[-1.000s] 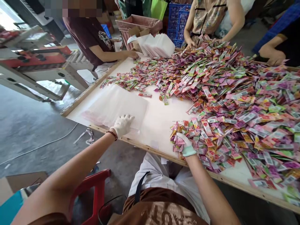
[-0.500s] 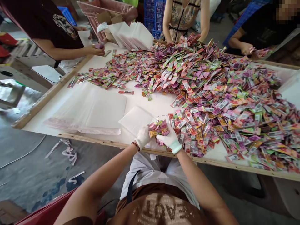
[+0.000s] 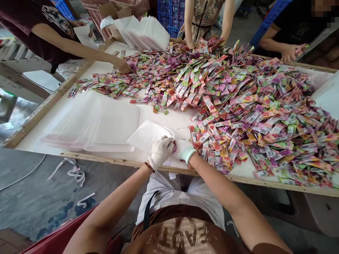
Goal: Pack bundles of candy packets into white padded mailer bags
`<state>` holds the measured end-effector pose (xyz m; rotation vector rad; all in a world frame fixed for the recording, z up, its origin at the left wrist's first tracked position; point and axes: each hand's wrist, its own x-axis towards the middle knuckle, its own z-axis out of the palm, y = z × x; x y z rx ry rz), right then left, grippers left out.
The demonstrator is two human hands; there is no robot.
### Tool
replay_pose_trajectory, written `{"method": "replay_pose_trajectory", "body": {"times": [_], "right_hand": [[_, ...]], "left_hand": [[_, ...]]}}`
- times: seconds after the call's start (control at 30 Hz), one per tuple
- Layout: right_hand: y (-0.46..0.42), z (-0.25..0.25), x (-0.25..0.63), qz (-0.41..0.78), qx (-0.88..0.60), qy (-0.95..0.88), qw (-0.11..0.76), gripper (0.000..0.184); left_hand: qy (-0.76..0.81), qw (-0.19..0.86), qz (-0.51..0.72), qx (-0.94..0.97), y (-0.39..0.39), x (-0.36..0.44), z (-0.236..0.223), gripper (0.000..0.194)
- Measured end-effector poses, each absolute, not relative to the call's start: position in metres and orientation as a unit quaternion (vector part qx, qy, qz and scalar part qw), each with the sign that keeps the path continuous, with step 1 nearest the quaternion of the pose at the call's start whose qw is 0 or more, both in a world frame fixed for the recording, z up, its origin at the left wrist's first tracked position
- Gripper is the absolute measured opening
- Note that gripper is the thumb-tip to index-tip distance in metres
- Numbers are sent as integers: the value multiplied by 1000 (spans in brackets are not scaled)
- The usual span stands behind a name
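My left hand (image 3: 162,151), in a white glove, is closed over a small bundle of candy sachets (image 3: 174,146). Only a purple-red edge of that bundle shows between the two hands. Pressed against it from the other side is my right hand (image 3: 184,149), also gloved, its fingers largely hidden behind the left. A clear plastic bag (image 3: 144,135) lies flat just beyond and left of my left hand. Whether either hand also grips the bag's edge, I cannot tell. To the right, loose sachets (image 3: 209,135) lie close to my right hand.
A big heap of sachets (image 3: 238,95) covers the table's middle and right. Stacked clear bags (image 3: 106,120) lie left, more (image 3: 145,33) stand at the back. A wooden rim (image 3: 106,158) edges the table. A co-worker's hand (image 3: 123,65) touches the heap; two other people stand around it.
My hands have come together and turned, so the sachet bundle is now mostly covered. The co-worker's arm at left has reached into the heap.
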<state>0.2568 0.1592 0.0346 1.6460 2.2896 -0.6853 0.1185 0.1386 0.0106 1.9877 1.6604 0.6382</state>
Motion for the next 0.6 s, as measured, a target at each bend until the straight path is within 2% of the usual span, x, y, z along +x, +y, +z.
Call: {"method": "replay_pose_trajectory", "body": {"times": [0.1, 0.33, 0.53, 0.6], "right_hand": [[166, 36, 255, -241, 560, 784, 119, 45], [133, 45, 270, -198, 564, 797, 87, 56], [152, 35, 261, -184, 582, 784, 114, 42], [165, 34, 257, -185, 579, 784, 126, 39]], "left_hand": [[626, 206, 199, 725, 134, 129, 12, 29], [635, 212, 141, 729, 142, 131, 1, 31], [592, 168, 32, 787, 139, 121, 26, 34], [589, 153, 33, 793, 138, 127, 36, 32]]}}
